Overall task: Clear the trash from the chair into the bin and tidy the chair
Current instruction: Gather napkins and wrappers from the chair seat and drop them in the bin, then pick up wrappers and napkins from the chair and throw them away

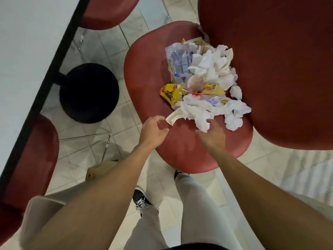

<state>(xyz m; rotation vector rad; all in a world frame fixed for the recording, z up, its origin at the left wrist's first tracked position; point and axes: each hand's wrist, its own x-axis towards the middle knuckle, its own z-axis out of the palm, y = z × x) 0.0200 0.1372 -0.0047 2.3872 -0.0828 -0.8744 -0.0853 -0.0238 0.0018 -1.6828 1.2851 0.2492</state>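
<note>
Since the crumpled tissues look light and soft, I'd scoop their near edge; left hand loosely curled, right hand spread, both empty.

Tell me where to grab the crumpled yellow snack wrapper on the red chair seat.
Probably pinch the crumpled yellow snack wrapper at its left edge, coming from the seat's open left side: that end sticks out bare, while white tissues cover its right.

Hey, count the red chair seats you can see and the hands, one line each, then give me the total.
Red chair seats: 3, the one holding the trash, one at the top by the table, one at the lower left.
Hands: 2, left hand and right hand, both holding nothing.
Total: 5
</note>
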